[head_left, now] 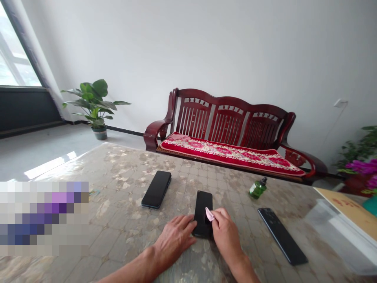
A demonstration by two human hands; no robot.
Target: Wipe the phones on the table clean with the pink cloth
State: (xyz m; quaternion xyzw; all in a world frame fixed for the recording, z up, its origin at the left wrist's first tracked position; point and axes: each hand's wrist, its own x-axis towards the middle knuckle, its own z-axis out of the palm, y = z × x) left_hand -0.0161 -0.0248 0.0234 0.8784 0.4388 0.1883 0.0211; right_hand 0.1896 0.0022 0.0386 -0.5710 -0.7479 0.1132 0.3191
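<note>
Smartphone (203, 204) lies face-up on the worktop (118, 220), between both hands. Left hand (176, 236), fingers extended together, touches its near left edge. Right hand (224, 228) pinches a pink cloth (209, 214) over the screen. Green pump bottle (258, 188) stands beyond, rightward of that hand.

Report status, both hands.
Left hand steadying middle phone. Right hand holding pink cloth over its screen. Nothing visible between cloth and phone.
</note>
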